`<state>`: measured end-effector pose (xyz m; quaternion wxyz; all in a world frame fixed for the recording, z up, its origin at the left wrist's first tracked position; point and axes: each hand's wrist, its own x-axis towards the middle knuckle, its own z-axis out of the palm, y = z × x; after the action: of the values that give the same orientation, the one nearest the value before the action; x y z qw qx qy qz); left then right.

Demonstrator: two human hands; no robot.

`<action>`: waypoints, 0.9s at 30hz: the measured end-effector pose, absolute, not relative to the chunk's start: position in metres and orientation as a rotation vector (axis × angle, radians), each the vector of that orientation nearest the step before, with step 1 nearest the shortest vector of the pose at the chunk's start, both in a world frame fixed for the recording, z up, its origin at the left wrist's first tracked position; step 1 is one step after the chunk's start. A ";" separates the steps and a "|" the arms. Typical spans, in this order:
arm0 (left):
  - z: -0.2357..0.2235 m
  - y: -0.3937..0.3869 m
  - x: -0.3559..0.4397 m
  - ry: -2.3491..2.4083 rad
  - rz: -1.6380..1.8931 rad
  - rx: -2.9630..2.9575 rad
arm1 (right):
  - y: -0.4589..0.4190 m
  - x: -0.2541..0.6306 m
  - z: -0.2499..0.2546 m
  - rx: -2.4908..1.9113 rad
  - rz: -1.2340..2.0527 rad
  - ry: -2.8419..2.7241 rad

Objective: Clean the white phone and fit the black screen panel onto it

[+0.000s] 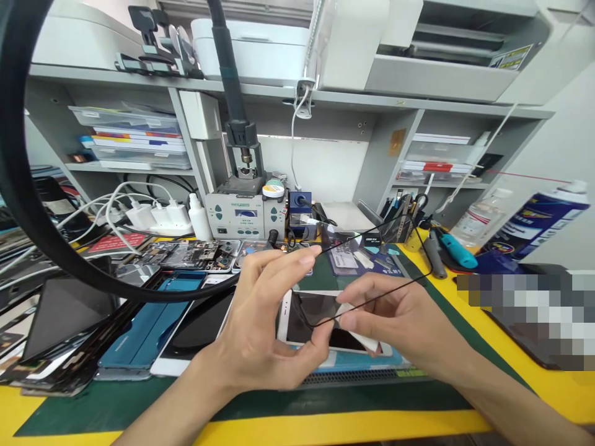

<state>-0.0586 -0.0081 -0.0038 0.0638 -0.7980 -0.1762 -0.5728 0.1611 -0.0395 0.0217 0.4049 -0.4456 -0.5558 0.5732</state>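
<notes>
My left hand [274,316] grips a thin, black-edged rectangular phone frame [303,314] at its left end, fingers above and thumb below. I can see through its middle; whether clear glass fills it I cannot tell. My right hand [395,316] is closed, pinching a folded white wipe [365,337] by the frame's lower edge. Below both hands lies a white phone [283,325] with a dark screen, on a light-blue pad [393,359]. Part of that phone is hidden by the hands.
Left of my hands lie a white tablet [160,367], blue phone housings [153,322] and stacked phone parts [60,322]. Behind stands a hot-air rework station [242,217]. At right are a teal-handled tool [458,249], a clear bottle [483,217] and a spray can [534,220]. A black ring [18,186] crosses the left foreground.
</notes>
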 end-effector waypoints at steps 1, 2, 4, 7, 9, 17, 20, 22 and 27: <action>-0.004 -0.008 -0.059 -0.533 -1.726 -2.415 | -0.040 0.161 0.021 -1.128 1.430 -1.407; -0.004 -0.008 -0.059 -0.536 -1.721 -2.422 | -0.041 0.161 0.021 -1.132 1.419 -1.406; -0.004 -0.008 -0.058 -0.550 -1.708 -2.433 | -0.042 0.160 0.020 -1.147 1.407 -1.392; -0.004 -0.008 -0.057 -0.571 -1.693 -2.427 | -0.041 0.158 0.020 -1.168 1.388 -1.400; -0.004 -0.008 -0.057 -0.574 -1.686 -2.420 | -0.040 0.158 0.020 -1.168 1.364 -1.425; -0.006 -0.009 -0.056 -0.567 -1.672 -2.432 | -0.041 0.158 0.021 -1.125 1.365 -1.484; -0.006 -0.009 -0.057 -0.561 -1.677 -2.437 | -0.040 0.158 0.022 -1.094 1.406 -1.466; -0.006 -0.008 -0.058 -0.575 -1.694 -2.442 | -0.039 0.159 0.023 -1.058 1.435 -1.451; -0.005 -0.005 -0.065 -0.666 -1.756 -2.433 | -0.036 0.166 0.024 -1.009 1.424 -1.419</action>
<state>-0.0650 -0.0051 -0.0051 0.0339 -0.7912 -0.2166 -0.5709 0.1664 -0.0359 0.0236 0.4312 -0.4047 -0.5692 0.5712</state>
